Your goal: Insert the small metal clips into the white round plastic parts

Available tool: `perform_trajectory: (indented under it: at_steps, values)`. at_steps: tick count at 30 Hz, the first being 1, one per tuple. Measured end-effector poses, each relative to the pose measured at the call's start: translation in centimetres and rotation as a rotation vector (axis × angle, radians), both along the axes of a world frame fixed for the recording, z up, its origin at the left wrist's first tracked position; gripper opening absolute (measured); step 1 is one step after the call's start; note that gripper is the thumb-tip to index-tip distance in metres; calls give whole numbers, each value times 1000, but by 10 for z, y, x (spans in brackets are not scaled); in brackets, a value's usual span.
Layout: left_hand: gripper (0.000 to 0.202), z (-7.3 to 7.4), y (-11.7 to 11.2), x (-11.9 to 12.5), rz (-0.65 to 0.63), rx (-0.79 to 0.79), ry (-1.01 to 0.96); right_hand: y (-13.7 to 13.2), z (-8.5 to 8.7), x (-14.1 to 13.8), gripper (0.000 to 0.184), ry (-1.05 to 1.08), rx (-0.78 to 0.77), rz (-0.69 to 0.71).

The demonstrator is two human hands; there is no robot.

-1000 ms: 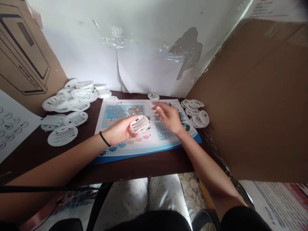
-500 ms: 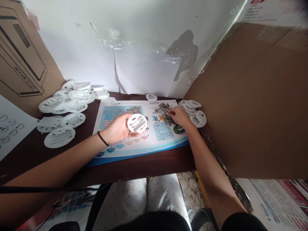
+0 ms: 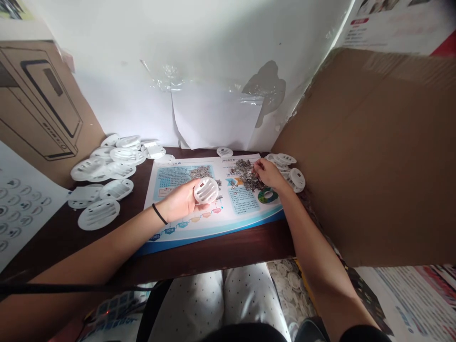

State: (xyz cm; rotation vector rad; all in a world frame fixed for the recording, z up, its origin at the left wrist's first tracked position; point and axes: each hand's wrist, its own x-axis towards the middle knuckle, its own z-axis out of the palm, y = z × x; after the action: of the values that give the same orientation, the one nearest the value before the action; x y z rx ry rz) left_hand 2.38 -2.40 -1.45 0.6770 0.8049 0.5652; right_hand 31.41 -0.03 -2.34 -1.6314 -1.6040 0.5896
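- Centrally, the left hand [image 3: 181,199] grips a round white plastic disc [image 3: 205,190] with slots across its face. The fingers curl around the rim and hold it tilted just above a printed sheet [image 3: 213,213].
- A black band [image 3: 159,213] circles the left wrist.
- The right hand [image 3: 268,173] reaches further back and to the right, with bent fingertips touching a heap of small grey metal bits [image 3: 244,172] on the sheet. Whether it pinches one cannot be told.
- The sheet, blue-edged with text and charts, lies flat on a dark brown table [image 3: 221,247].
- A loose spread of matching white discs [image 3: 107,166] covers the table's left side, well apart from both hands.
- A smaller cluster of discs [image 3: 294,176] sits just beside the right hand.
- A large cardboard box [image 3: 374,156] stands at the right of the table, and another cardboard carton [image 3: 39,109] at the left, against a white wall [image 3: 199,57].
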Motion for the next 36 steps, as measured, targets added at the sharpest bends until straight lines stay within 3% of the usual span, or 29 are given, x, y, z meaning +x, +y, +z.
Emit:
perform_trajectory:
  at_steps: [3,10,17,23,27,36]
  values:
    - [31,0,0,0,28,-29,9,-1,2,-6,8,169,-1,28]
    - [34,6,-6,3,42,-53,29,-12,6,-44,28,475,1,233]
    - [30,1,-4,5,99,-13,30,-21,6,-60,35,466,-49,335]
    - [35,-1,-1,0,13,79,-47,-24,4,-70,45,594,-124,294]
    - [36,1,-2,0,26,124,-9,-21,-7,-78,34,558,-126,241]
    - [35,4,-5,3,87,170,-31,-23,-17,-89,22,411,-77,337]
